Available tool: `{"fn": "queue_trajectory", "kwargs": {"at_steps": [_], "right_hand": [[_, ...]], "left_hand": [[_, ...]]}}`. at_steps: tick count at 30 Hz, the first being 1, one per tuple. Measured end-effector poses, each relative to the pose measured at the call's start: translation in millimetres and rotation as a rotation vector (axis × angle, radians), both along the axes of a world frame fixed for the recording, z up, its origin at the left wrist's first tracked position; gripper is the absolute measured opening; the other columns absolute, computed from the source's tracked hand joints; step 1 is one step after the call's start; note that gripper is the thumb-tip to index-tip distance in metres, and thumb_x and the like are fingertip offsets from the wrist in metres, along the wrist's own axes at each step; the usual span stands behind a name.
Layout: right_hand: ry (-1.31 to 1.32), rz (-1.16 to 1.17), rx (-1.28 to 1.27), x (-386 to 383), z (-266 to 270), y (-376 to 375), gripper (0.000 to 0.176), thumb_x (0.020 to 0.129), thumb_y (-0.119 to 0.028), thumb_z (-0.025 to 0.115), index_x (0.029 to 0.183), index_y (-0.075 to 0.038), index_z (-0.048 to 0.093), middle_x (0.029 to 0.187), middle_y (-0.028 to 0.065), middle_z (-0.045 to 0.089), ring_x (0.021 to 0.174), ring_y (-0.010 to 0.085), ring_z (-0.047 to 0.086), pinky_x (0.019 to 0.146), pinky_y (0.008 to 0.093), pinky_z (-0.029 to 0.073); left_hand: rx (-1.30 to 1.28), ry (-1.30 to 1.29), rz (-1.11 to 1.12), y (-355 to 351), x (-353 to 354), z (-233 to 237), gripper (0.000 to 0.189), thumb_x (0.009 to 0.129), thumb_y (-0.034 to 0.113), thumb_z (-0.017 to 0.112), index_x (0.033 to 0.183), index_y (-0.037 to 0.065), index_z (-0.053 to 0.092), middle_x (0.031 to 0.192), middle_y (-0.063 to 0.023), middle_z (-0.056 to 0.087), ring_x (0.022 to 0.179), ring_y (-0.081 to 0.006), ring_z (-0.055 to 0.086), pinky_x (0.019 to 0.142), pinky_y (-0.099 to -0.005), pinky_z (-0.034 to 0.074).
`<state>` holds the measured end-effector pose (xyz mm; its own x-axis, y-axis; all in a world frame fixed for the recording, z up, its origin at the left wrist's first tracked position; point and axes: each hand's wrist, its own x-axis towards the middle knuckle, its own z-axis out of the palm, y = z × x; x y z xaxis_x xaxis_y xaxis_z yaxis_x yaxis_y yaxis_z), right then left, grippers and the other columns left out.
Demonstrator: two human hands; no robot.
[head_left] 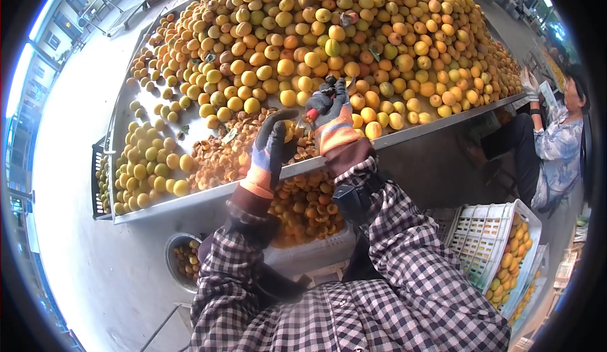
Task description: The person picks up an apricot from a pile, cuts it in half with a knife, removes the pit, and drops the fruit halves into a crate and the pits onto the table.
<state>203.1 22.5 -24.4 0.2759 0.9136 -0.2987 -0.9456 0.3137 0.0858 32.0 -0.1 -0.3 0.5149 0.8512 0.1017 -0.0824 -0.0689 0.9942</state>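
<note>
My left hand (269, 153), in a dark, blue and orange glove, is closed around a yellow apricot (289, 130) at the near edge of the metal table (404, 138). Just to its right, my right hand (332, 115), gloved alike, is closed around a small red-handled tool (311, 115). The tool's tip points toward the apricot; its exact kind is too small to make out. Beneath both hands lies a heap of brownish-orange pieces (218, 156). Whole apricots (284, 67) are piled high behind. Halved apricots (306, 209) fill a container under the table edge.
A metal bucket (172, 251) with small brown-orange pieces stands at lower left. White crates (484, 238) of apricots stand at lower right. A black crate (98, 181) is beside the table's left end. Another person (559, 143) sits at the right, with a gloved hand at the table.
</note>
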Motion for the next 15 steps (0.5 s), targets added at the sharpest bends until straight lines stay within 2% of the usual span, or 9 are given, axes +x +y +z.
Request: {"fn": "queue_trajectory", "kwargs": {"at_steps": [1, 3, 4, 5, 7, 8, 9, 11, 15], "right_hand": [[-0.002, 0.003, 0.003, -4.9, 17.4, -4.6, 0.038, 0.097, -0.043, 0.051, 0.076, -0.011, 0.049, 0.048, -0.0027, 0.031, 0.038, 0.0114, 0.028, 0.039, 0.0270, 0.026], [-0.608, -0.107, -0.222, -18.0, 43.0, -15.1, 0.029, 0.096, -0.034, 0.055, 0.081, -0.010, 0.052, 0.054, -0.0033, 0.038, 0.037, 0.0104, 0.029, 0.035, 0.0252, 0.024], [-0.828, -0.189, -0.212, -20.8, 41.1, -13.1, 0.025, 0.096, -0.031, 0.053, 0.082, -0.010, 0.055, 0.055, -0.0034, 0.043, 0.035, 0.0110, 0.033, 0.032, 0.0246, 0.024], [-1.009, -0.183, -0.230, -12.9, 22.0, -4.5, 0.024, 0.094, -0.026, 0.057, 0.076, -0.011, 0.057, 0.056, -0.0019, 0.051, 0.038, 0.0085, 0.043, 0.035, 0.0248, 0.031], [-1.231, -0.037, -0.208, -21.2, 25.5, -10.4, 0.009, 0.090, -0.015, 0.064, 0.086, -0.007, 0.064, 0.066, -0.0027, 0.058, 0.051, 0.0043, 0.048, 0.044, 0.0208, 0.037], [-1.442, 0.032, -0.170, -24.9, 20.5, -8.9, 0.011, 0.086, -0.007, 0.068, 0.098, -0.008, 0.067, 0.077, -0.0034, 0.062, 0.064, 0.0040, 0.052, 0.057, 0.0187, 0.042], [-1.570, -0.051, -0.152, -36.6, 16.2, -8.7, 0.018, 0.083, -0.011, 0.072, 0.099, -0.007, 0.066, 0.079, 0.0011, 0.066, 0.069, 0.0089, 0.056, 0.065, 0.0225, 0.047], [-2.063, 0.151, -0.290, -36.6, 9.3, -18.1, 0.025, 0.081, -0.015, 0.075, 0.101, -0.004, 0.065, 0.078, 0.0071, 0.066, 0.068, 0.0134, 0.058, 0.068, 0.0265, 0.049], [-1.976, 0.117, -0.224, -44.3, -3.4, -21.6, 0.028, 0.080, -0.018, 0.075, 0.100, -0.001, 0.063, 0.078, 0.0116, 0.065, 0.070, 0.0160, 0.060, 0.069, 0.0286, 0.049]], "left_hand": [[-0.197, -0.080, -0.048, 0.4, -2.7, 2.8, 0.046, 0.097, 0.045, 0.050, 0.119, 0.006, 0.059, 0.090, -0.0005, 0.055, 0.064, -0.0049, 0.048, 0.056, -0.0176, 0.037], [-0.247, -0.160, -0.042, 7.4, -5.4, -7.1, 0.042, 0.096, 0.039, 0.051, 0.121, 0.007, 0.059, 0.086, 0.0002, 0.054, 0.064, -0.0056, 0.047, 0.055, -0.0187, 0.036], [-0.237, -0.118, 0.010, 8.6, -6.7, -5.9, 0.039, 0.096, 0.036, 0.051, 0.122, 0.007, 0.059, 0.084, 0.0007, 0.054, 0.064, -0.0059, 0.048, 0.055, -0.0187, 0.037], [-0.226, -0.076, 0.064, 10.4, -8.8, -5.3, 0.038, 0.096, 0.033, 0.051, 0.122, 0.007, 0.059, 0.083, 0.0012, 0.053, 0.065, -0.0061, 0.048, 0.056, -0.0188, 0.038], [-0.225, -0.095, 0.038, 17.1, -16.4, -8.7, 0.035, 0.094, 0.025, 0.051, 0.123, 0.007, 0.059, 0.088, 0.0004, 0.055, 0.068, -0.0069, 0.052, 0.058, -0.0189, 0.042], [-0.168, -0.068, 0.106, 19.1, -16.9, -11.8, 0.032, 0.095, 0.021, 0.051, 0.123, 0.007, 0.059, 0.087, -0.0001, 0.056, 0.065, -0.0065, 0.051, 0.056, -0.0199, 0.042], [-0.113, -0.041, 0.173, 20.4, -16.7, -11.7, 0.030, 0.095, 0.017, 0.052, 0.122, 0.007, 0.059, 0.085, -0.0006, 0.058, 0.062, -0.0061, 0.050, 0.054, -0.0208, 0.042], [-0.090, 0.026, 0.229, 21.6, -17.2, -12.2, 0.030, 0.095, 0.010, 0.050, 0.123, 0.006, 0.059, 0.087, -0.0018, 0.059, 0.062, -0.0065, 0.053, 0.054, -0.0213, 0.044], [0.188, 0.120, 0.226, 22.1, -16.5, -21.3, 0.029, 0.095, 0.009, 0.049, 0.121, 0.006, 0.060, 0.084, -0.0030, 0.061, 0.062, -0.0089, 0.055, 0.054, -0.0221, 0.045]]}}
